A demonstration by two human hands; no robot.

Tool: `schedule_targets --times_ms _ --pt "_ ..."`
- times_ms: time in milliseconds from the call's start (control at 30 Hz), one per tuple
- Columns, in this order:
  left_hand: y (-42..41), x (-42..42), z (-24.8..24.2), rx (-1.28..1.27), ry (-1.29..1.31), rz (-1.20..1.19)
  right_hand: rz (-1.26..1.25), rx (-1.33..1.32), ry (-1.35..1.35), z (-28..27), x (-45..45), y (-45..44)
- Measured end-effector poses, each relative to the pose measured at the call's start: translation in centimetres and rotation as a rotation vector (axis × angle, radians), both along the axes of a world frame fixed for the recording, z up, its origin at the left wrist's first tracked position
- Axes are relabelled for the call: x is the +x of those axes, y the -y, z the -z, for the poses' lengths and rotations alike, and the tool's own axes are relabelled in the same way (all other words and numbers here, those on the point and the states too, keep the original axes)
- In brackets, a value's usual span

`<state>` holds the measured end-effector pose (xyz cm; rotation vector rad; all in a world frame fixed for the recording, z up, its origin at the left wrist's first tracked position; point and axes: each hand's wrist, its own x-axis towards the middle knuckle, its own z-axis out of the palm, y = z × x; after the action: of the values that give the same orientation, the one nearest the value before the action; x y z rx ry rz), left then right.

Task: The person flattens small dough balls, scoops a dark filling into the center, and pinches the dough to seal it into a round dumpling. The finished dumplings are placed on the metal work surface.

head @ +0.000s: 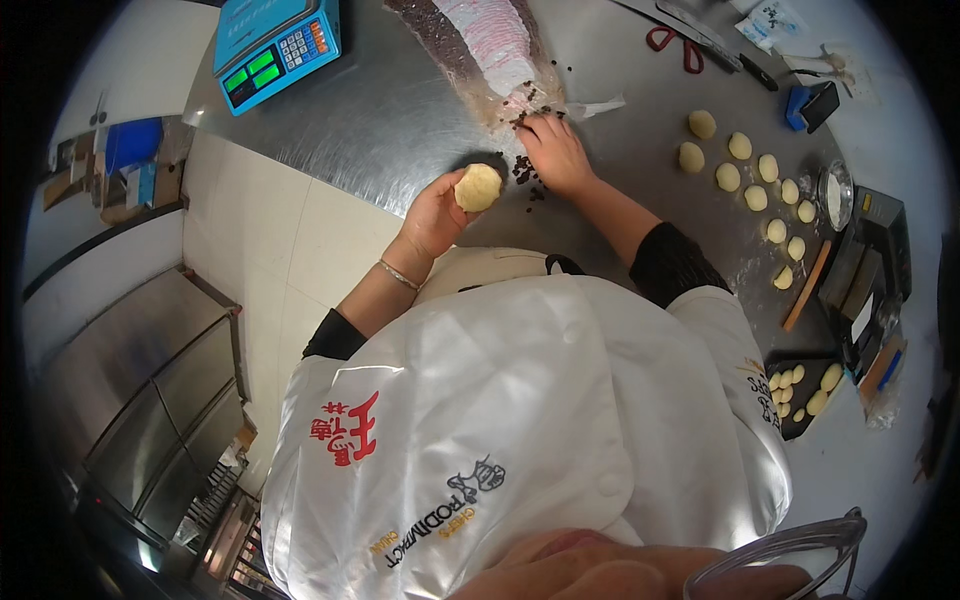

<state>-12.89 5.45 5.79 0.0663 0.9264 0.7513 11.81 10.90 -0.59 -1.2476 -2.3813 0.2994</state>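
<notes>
My left hand (pixel 433 217) holds a flattened round of pale dough (pixel 478 188) over the near edge of the steel table (pixel 360 142). A bracelet circles that wrist. My right hand (pixel 556 156) is palm down on the table, its fingertips at small dark pieces, perhaps raisins or chocolate chips, by the mouth of a clear plastic bag (pixel 487 45). Whether those fingers pinch any is hidden. More loose dark pieces (pixel 523 169) lie between my hands. The bag, with a white and pink printed band, holds a dark mass.
Several dough balls (pixel 727 178) sit at the right, beside a bowl of white powder (pixel 835 196) and a wooden rolling pin (pixel 808 286). A tray of dough pieces (pixel 802 394) is nearer me. Red-handled scissors (pixel 694 56) and a knife (pixel 757 73) lie beyond; a blue digital scale (pixel 277 56) stands far left.
</notes>
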Motion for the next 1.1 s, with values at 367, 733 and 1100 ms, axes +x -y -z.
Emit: schedule_targets --times_ms 367,733,1100 --pt "0.2 0.5 -0.7 0.002 -0.015 -0.025 0.342 -0.011 -0.26 0.4 3.3 2.2" --pt "1.5 0.4 -0.8 -0.004 0.048 -0.075 -0.018 0.068 -0.128 0.0 -1.0 1.2" --pt "0.7 1.3 -0.2 -0.06 0.039 -0.071 0.117 0.063 -0.209 2.4 -1.4 -1.5"
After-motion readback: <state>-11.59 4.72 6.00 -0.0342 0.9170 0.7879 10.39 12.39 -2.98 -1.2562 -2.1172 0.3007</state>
